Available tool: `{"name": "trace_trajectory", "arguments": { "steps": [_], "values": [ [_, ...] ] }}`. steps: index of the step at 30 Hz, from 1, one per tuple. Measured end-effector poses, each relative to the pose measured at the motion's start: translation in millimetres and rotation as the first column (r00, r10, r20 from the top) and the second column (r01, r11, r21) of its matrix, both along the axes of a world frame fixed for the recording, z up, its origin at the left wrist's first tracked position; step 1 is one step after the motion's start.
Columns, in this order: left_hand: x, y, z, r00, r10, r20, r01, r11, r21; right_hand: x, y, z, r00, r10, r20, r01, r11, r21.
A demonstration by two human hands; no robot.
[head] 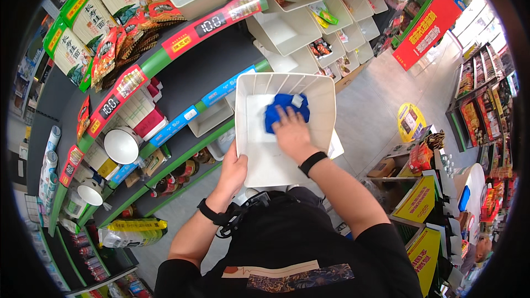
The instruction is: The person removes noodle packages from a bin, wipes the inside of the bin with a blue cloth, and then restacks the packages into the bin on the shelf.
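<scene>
A white plastic bin [265, 163] is held in front of my body, its inside facing up at me. My left hand [232, 171] grips the bin's left side near the lower corner, the thumb lying over the rim. Inside the bin, my right hand [293, 134] presses its fingers onto a crumpled blue cloth [271, 118] lying against the bottom near the far right. A small white tag [297, 100] shows on the cloth's upper edge. The fingertips' underside is hidden, and so is the part of the cloth beneath them.
Store shelving [194, 62] with price strips curves along the left, carrying bagged noodles [93, 16] and white enamel bowls [121, 145]. Similar white bins [285, 29] stand tiered ahead. A yellow bag [134, 231] lies low at left. Display boxes [414, 200] line the right. Another person [482, 250] appears far right.
</scene>
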State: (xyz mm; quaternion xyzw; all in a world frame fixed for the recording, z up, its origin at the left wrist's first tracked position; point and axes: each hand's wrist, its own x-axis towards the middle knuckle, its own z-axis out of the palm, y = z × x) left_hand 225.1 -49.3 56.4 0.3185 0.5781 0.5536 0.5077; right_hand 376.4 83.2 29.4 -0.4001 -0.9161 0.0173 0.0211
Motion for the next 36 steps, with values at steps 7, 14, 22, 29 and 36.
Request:
{"name": "trace_trajectory", "arguments": {
  "steps": [7, 14, 22, 29, 36],
  "values": [
    [32.8, 18.0, -8.3, 0.999, -0.003, 0.034, 0.003, 1.0, -0.014, 26.7, -17.9, -14.6, 0.985, 0.101, -0.138, -0.141, 0.935, -0.324],
    [47.3, 7.6, 0.2, 0.998, -0.022, 0.063, 0.024, 0.999, -0.042, 14.8, 10.7, -17.5, 0.947, -0.16, -0.279, 0.161, 0.987, -0.018],
    [39.1, -1.6, -15.0, 0.977, 0.084, 0.195, -0.08, 0.996, -0.028, 10.8, -32.2, -28.5, 0.981, 0.095, -0.171, -0.153, 0.916, -0.37],
    [28.8, -2.0, -13.9, 0.979, 0.08, 0.188, -0.06, 0.992, -0.11, 50.4, -11.2, 14.4, 0.967, 0.089, 0.238, 0.045, 0.861, -0.506],
    [36.5, 4.0, 0.1, 0.975, 0.05, 0.216, -0.056, 0.998, 0.021, 7.8, -1.1, -9.9, 0.941, -0.317, -0.116, 0.258, 0.897, -0.359]
  ]
}}
